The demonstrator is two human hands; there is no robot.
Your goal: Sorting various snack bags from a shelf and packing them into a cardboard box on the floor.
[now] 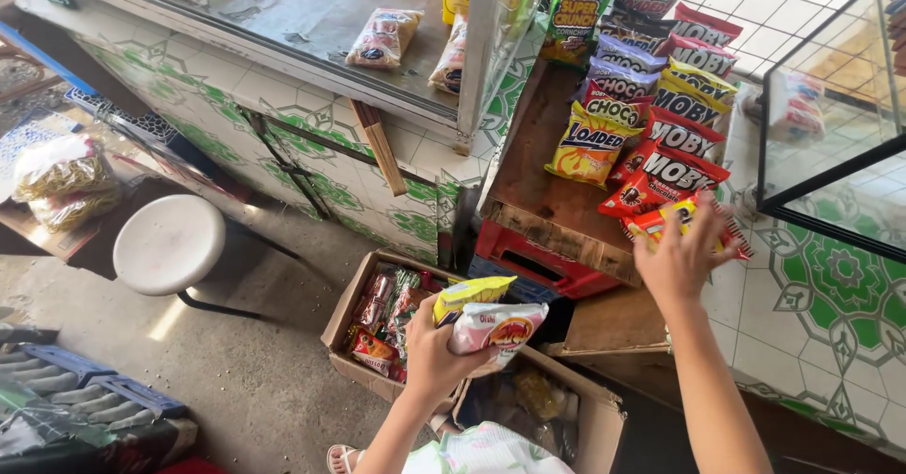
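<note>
my right hand (681, 257) presses a red-and-yellow snack packet (665, 217) onto the near end of the packet row on the wooden shelf (538, 191), its long axis across me, while my left hand (436, 356) clutches two snack bags (486, 318) over the cardboard box (344, 318).

wooden board (528, 186) | snack packets (661, 106) in rows | red crate (528, 262) beneath

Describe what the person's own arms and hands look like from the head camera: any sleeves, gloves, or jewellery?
Both arms are bare from the wrists to the frame's lower edge; no sleeves show. The left hand and the right hand wear no gloves. No rings, watch or bracelet can be seen on either wrist. Both forearms look slim. Fingernails are too small to judge.
</note>
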